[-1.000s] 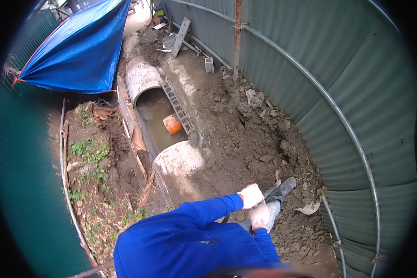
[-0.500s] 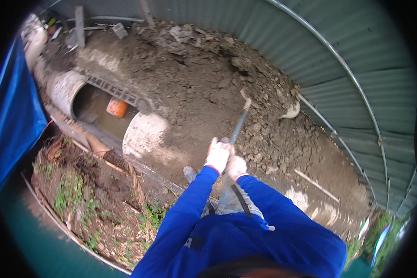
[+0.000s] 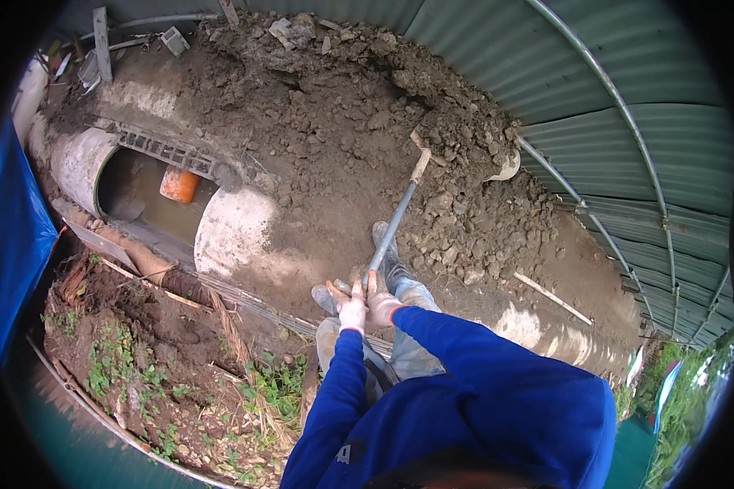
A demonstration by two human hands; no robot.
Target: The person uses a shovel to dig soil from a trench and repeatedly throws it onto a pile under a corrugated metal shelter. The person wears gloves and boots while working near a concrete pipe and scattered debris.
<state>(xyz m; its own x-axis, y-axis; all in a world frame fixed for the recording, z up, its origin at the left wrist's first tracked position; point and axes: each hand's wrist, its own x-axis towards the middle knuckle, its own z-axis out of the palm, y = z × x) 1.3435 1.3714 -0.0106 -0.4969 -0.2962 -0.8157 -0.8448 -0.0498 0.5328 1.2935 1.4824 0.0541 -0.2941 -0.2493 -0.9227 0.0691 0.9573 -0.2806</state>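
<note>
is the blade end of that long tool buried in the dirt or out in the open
Buried. The tool runs from both hands up to the soil heap, where its far end disappears among the clods; no blade shows.

soil heap (image 3: 359, 106) ahead against fence (image 3: 628, 106), pipe (image 3: 228, 232) left of hoe (image 3: 395, 220), bucket (image 3: 179, 184) inside trench (image 3: 139, 200)

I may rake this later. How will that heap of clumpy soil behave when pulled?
The soil heap looks lumpy and dry, so it would probably crumble and tumble downslope. The long-handled tool, gripped by left hand and right hand, likely meets heavy resistance.
</note>
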